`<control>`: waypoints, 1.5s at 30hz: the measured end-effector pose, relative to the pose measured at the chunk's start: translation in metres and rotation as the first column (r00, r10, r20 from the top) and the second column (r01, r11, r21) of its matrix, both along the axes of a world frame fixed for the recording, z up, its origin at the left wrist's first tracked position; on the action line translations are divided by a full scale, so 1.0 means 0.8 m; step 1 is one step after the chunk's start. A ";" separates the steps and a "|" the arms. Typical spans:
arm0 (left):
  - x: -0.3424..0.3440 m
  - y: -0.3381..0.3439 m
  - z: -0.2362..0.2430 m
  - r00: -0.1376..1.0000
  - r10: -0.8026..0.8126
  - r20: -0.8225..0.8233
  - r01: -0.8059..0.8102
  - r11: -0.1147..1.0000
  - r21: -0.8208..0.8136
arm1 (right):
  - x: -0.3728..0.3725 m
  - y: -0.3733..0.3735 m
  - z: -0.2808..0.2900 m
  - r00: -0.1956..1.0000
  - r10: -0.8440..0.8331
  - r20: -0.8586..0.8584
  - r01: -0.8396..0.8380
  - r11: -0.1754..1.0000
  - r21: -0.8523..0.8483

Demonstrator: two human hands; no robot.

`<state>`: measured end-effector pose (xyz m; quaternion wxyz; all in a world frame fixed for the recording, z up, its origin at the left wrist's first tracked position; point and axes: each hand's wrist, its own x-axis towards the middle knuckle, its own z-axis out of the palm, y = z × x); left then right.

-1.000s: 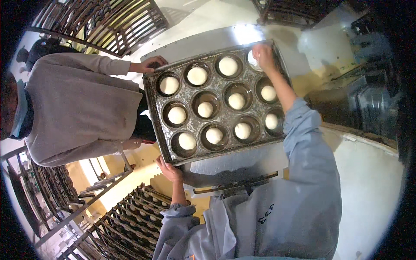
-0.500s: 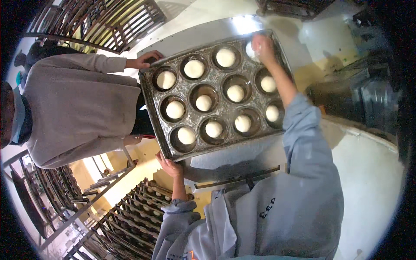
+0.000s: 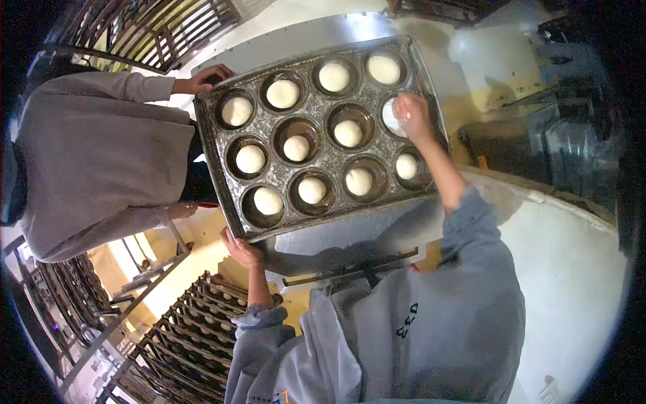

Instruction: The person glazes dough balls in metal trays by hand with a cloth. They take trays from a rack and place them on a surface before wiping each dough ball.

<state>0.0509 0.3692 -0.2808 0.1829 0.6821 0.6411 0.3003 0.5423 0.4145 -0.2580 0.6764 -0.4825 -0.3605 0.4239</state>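
A dark, worn baking tray (image 3: pixel 222 176) with several round cups lies tilted across my view. Each cup has a pale dough ball, such as this one (image 3: pixel 347 133). The dough pieces in the far row (image 3: pixel 334 77) look wider and flatter than those nearer me. My left hand (image 3: pixel 243 252) grips the tray's near left corner, thumb and fingers round the rim. Curled into a fist, my right hand (image 3: pixel 414 118) presses on a dough ball (image 3: pixel 391 118) in the right-end cup of the middle row, partly covering it.
On the left stands a co-worker (image 3: pixel 111 158) in a grey-brown top, one hand (image 3: pixel 205 79) at the tray's far left corner. Under the tray is a metal surface (image 3: pixel 336 246). Racks of trays (image 3: pixel 195 330) stand at lower left, and a slatted rack (image 3: pixel 178 30) at upper left.
My right hand has moved from the far right corner cup to the cup nearer me. The dough in that corner is uncovered and looks flattened. The tray appears shifted slightly left in view.
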 end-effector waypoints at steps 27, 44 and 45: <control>0.008 -0.003 0.002 0.986 0.164 -0.027 -0.163 0.986 0.029 | -0.108 0.055 0.011 0.891 0.329 0.314 -0.299 0.944 -0.141; 0.006 -0.001 0.003 0.982 0.187 0.017 -0.187 0.982 0.020 | -0.123 0.065 0.040 0.926 0.375 0.040 -0.350 0.893 -0.285; 0.004 -0.002 0.003 0.983 0.177 0.041 -0.179 0.983 0.031 | -0.122 0.068 0.040 0.906 0.423 0.007 -0.415 0.892 -0.177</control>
